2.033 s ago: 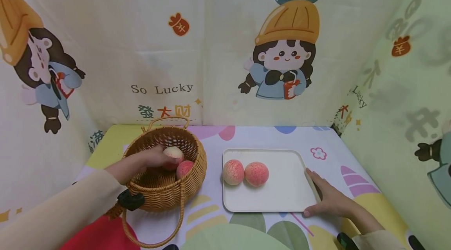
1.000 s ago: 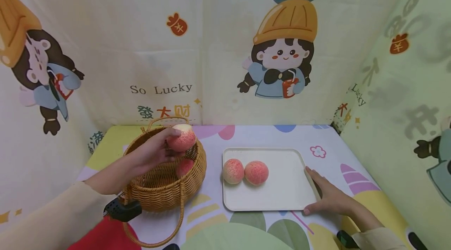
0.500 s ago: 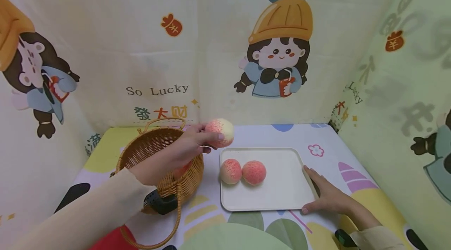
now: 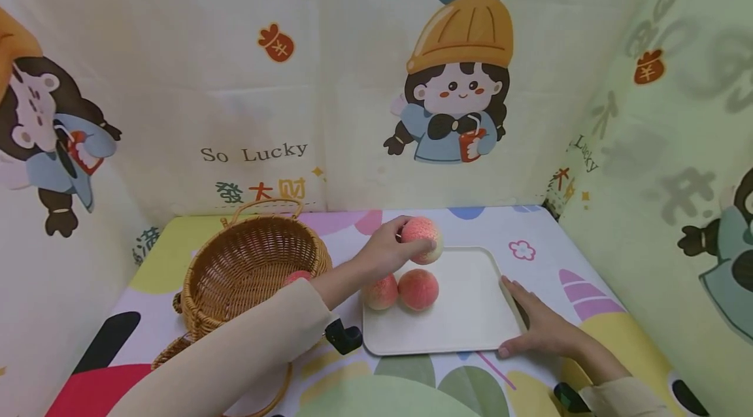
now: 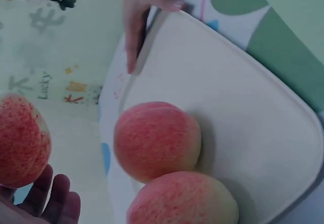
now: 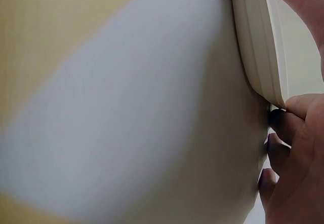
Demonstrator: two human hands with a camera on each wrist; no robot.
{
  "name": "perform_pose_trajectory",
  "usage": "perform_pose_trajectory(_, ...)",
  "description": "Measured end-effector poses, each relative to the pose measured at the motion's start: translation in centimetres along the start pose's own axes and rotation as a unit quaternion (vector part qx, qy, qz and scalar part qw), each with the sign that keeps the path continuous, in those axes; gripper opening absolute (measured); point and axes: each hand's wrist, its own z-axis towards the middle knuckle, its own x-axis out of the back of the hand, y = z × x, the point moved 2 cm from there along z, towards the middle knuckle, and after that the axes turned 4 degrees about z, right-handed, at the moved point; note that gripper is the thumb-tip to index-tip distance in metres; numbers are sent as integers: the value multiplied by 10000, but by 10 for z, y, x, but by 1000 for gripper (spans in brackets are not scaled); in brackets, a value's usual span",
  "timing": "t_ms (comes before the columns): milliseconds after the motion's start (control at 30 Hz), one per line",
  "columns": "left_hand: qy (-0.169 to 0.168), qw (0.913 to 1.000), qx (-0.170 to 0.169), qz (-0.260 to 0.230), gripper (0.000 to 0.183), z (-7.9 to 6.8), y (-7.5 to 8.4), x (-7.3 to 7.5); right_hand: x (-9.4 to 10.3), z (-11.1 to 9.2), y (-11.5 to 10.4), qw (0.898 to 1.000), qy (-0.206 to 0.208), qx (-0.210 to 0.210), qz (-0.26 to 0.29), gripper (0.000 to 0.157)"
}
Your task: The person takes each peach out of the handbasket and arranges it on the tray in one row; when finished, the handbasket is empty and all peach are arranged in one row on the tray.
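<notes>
My left hand (image 4: 385,248) holds a pink-and-cream peach (image 4: 422,240) between thumb and fingers, above the far left part of a white tray (image 4: 465,319). Two more peaches lie side by side on the tray's left part: a paler peach (image 4: 381,291) and a pinker peach (image 4: 418,289). In the left wrist view, the held peach (image 5: 23,140) is apart from those two. My right hand (image 4: 544,325) rests along the tray's right edge, thumb and fingers spread and touching the rim, as the right wrist view also shows. One peach (image 4: 297,276) in the wicker basket is partly hidden by my left arm.
The wicker basket (image 4: 200,293) stands tilted left of the tray, its near handle (image 4: 281,394) lying on the table. My left sleeve (image 4: 259,345) crosses in front of it. A printed cloth wall (image 4: 353,77) rises behind the table, with more cloth at both sides.
My left hand has lifted a peach out of the basket and carried it right, over the tray. The right hand has stayed at the tray's edge. The view has shifted slightly.
</notes>
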Motion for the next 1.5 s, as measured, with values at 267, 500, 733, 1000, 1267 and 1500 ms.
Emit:
perform_pose_trajectory(267,251,9995,-34,-173,80,12,-13,-24,-1,2,0,9999,5,109,102,133)
perform_pose_trajectory(500,86,9990,-430,-67,79,20,-21,-47,-1,0,0,9999,33,114,109,131)
perform_pose_trajectory(733,210,9956,-374,835,70,22,-26,-61,-1,-2,-4,9999,37,136,64,129)
perform_pose_trajectory(1000,133,9554,-521,2905,65,26,-29,-78,-2,0,-2,10000,-20,-30,29,130)
perform_pose_trajectory(1267,-18,9039,-830,4196,68,28,-33,-94,-3,-3,-3,9999,89,62,-2,130)
perform_pose_trajectory(1500,69,8919,-900,4432,68,27,-31,-94,-2,-1,0,10000,46,47,-6,130)
